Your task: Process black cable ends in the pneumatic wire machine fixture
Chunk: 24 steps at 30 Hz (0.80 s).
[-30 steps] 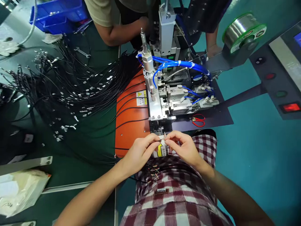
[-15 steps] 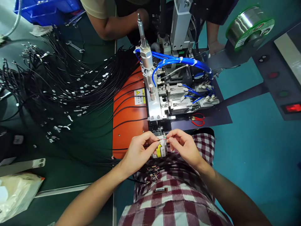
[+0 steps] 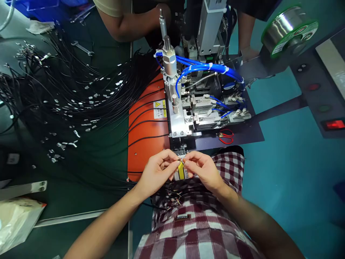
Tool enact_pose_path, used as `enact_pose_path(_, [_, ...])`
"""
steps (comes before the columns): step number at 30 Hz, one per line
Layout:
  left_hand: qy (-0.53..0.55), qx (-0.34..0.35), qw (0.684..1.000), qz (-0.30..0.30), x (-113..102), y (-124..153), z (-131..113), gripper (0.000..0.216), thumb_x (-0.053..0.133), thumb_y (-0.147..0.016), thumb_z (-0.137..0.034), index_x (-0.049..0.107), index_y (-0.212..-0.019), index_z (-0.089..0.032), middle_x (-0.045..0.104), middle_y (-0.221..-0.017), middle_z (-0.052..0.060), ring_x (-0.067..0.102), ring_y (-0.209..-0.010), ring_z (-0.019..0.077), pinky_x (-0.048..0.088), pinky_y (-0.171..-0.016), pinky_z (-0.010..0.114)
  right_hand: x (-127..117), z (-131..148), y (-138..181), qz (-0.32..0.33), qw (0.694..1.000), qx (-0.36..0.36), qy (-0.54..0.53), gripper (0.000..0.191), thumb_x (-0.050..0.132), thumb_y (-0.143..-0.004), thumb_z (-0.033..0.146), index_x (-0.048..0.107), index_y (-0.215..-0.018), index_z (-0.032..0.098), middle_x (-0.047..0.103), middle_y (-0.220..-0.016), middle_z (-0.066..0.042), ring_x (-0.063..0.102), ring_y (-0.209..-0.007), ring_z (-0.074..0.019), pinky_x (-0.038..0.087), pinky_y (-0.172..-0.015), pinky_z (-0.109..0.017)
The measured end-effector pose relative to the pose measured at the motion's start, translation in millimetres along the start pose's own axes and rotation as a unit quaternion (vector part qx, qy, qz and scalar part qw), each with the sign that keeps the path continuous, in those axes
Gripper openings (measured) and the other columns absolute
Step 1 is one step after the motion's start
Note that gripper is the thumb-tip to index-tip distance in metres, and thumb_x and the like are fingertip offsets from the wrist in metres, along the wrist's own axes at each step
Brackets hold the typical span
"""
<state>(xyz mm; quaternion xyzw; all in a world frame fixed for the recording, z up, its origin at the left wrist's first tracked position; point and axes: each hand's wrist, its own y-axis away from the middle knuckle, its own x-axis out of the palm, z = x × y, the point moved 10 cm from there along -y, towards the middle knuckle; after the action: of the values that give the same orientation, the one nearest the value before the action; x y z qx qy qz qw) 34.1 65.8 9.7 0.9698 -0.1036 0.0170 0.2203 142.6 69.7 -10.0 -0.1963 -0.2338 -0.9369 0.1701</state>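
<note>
My left hand (image 3: pixel 157 172) and my right hand (image 3: pixel 201 169) meet in front of a small metal machine (image 3: pixel 185 108) with blue air hoses. Both pinch the thin coloured wire ends (image 3: pixel 182 159) of a cable, fingertips almost touching, just above a yellow arrow label (image 3: pixel 181 172) on the machine's front. More stripped coloured wires (image 3: pixel 174 196) lie in my lap below the hands. An orange plate (image 3: pixel 147 133) beside the machine carries several black cables.
A big spread of black cables with metal ends (image 3: pixel 67 104) covers the green table on the left. Red-handled snips (image 3: pixel 226 137) lie right of the machine. A solder spool (image 3: pixel 288 28) sits top right, a lit red switch (image 3: pixel 334 125) at far right. Another person's arm (image 3: pixel 129 25) rests opposite.
My hands have drawn slightly closer together and shifted a little left over the yellow label. The view has tilted slightly; the machine and cables are otherwise as before.
</note>
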Motion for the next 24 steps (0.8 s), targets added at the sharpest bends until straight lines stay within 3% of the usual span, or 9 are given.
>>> enact_pose_path(6, [0.056,-0.005,0.998,0.039,4.2,0.4,-0.4,0.029,0.064,-0.084,-0.031,0.063,-0.109,-0.017,0.055,-0.065,-0.004,0.054,-0.050,0.0061,0.044,-0.049,0.017,3.1,8.5,3.4,-0.027,0.997,-0.048,0.056,0.017,0.069,-0.081,0.032,0.061,-0.080,0.017,0.055,-0.065,0.003,0.046,-0.049,-0.0062,0.038,-0.046,-0.020])
enact_pose_path(11, [0.073,-0.028,0.996,0.041,4.8,-0.1,-0.1,0.025,0.069,-0.081,-0.034,0.065,-0.097,-0.016,0.064,-0.068,0.000,0.062,-0.055,0.0116,0.046,-0.051,0.020,5.2,12.9,2.5,-0.002,0.994,-0.049,0.099,0.020,0.065,-0.084,0.035,0.058,-0.080,0.017,0.051,-0.065,0.004,0.044,-0.050,-0.0065,0.037,-0.046,-0.020])
enact_pose_path(16, [0.081,-0.019,0.996,-0.017,3.4,-4.4,6.3,0.022,0.064,-0.084,-0.037,0.062,-0.087,-0.015,0.055,-0.048,-0.003,0.049,-0.041,0.0074,0.030,-0.040,0.016,2.4,16.0,4.0,-0.011,0.980,-0.069,0.187,0.020,0.061,-0.087,0.034,0.057,-0.079,0.017,0.051,-0.066,0.002,0.047,-0.053,-0.0082,0.038,-0.048,-0.021])
enact_pose_path(21, [0.123,-0.008,0.991,-0.050,-1.8,-2.9,10.8,0.022,0.057,-0.088,-0.039,0.055,-0.089,-0.017,0.059,-0.076,0.000,0.049,-0.046,0.0054,0.034,-0.043,0.018,1.7,17.5,8.7,-0.030,0.967,-0.102,0.232,0.016,0.059,-0.089,0.031,0.057,-0.079,0.018,0.054,-0.069,0.001,0.048,-0.055,-0.0094,0.040,-0.051,-0.022])
enact_pose_path(24, [0.028,0.011,0.999,-0.037,-2.4,4.7,6.1,0.020,0.066,-0.082,-0.031,0.057,-0.095,-0.018,0.058,-0.083,0.001,0.055,-0.065,0.0097,0.045,-0.058,0.021,-4.2,22.6,15.2,-0.047,0.957,-0.119,0.260,0.016,0.058,-0.088,0.029,0.057,-0.077,0.018,0.055,-0.068,0.000,0.048,-0.055,-0.0098,0.039,-0.050,-0.022])
